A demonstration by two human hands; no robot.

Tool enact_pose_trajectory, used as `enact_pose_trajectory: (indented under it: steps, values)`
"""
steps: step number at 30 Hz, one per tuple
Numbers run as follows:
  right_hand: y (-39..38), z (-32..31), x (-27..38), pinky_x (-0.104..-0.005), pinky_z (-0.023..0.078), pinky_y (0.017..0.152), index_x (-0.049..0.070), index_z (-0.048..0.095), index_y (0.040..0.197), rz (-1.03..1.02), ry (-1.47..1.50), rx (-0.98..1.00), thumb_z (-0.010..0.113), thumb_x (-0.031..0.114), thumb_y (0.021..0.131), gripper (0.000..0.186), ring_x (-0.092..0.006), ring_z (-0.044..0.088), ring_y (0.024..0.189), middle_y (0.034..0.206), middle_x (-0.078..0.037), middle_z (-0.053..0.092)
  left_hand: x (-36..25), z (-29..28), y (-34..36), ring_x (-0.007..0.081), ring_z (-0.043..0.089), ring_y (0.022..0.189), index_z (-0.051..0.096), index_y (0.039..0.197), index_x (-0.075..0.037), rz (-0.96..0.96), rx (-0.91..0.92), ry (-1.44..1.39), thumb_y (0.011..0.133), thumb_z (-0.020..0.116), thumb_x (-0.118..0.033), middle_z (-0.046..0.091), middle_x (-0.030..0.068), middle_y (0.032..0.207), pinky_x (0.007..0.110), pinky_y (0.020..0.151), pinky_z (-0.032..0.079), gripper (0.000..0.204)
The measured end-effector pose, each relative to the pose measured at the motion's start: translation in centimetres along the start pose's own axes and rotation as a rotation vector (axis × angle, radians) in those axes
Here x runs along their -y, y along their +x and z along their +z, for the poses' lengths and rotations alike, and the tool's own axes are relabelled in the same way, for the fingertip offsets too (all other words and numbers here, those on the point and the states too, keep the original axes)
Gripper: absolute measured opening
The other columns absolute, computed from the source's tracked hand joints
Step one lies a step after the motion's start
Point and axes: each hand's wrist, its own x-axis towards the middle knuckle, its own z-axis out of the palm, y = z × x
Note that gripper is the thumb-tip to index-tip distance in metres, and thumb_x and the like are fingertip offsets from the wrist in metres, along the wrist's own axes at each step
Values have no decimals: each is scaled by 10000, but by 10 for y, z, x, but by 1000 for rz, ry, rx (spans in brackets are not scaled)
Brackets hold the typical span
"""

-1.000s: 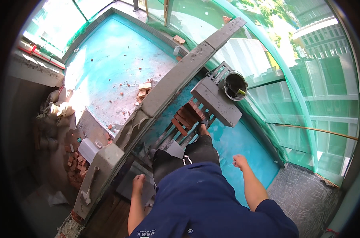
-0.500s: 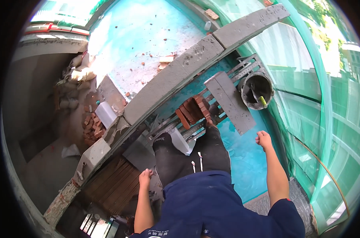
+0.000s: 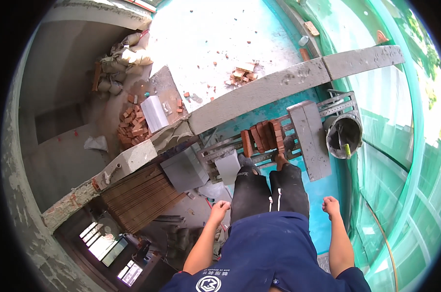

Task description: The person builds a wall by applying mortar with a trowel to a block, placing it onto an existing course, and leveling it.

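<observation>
My left hand hangs beside my left thigh with its fingers curled and nothing visible in them. On the other side, my right hand is also loosely closed, over the blue floor, and touches nothing. Beyond my feet a row of red bricks stands on a perforated metal platform. Long grey blocks lie across the platform to the right of the bricks. A mortar-stained bucket at the platform's right end holds a tool with a yellow-green handle.
A grey masonry wall crosses beyond the platform. Green netting hangs at the right. White blocks and larger grey blocks sit left of my legs. Broken bricks and filled sacks lie past the wall.
The view has swung, so the scene sits further right and lower. My left foot has come in beside the right one, near the bricks. Both hands stay curled.
</observation>
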Motion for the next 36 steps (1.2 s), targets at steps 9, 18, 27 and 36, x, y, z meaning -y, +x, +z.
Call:
enact_pose_trajectory:
  steps: [9,18,27,36]
  values:
    - [18,5,23,-289,419,458,46,617,833,-209,-254,-212,556,173,850,142,-137,545,517,657,-44,583,88,-42,39,167,595,797,645,930,-8,-9,56,26,869,609,-264,642,63,832,307,748,469,265]
    - [106,-8,85,-432,481,849,47,666,950,-217,-624,-320,580,325,804,325,-373,604,975,991,-202,650,112,-61,9,99,520,643,610,865,5,-202,-78,-141,855,600,-209,590,30,728,233,588,416,214]
    - [215,-51,89,-426,488,818,40,645,925,-278,-686,-355,568,270,804,271,-366,623,914,935,-202,659,62,22,-4,106,539,710,634,914,2,-322,-92,88,870,609,-240,621,37,794,242,668,434,247]
    - [243,-69,74,-447,475,843,35,629,964,-204,-644,-474,565,292,822,300,-392,601,951,965,-228,641,-8,67,25,105,526,729,630,931,3,-286,4,159,875,609,-235,604,22,799,252,673,435,246]
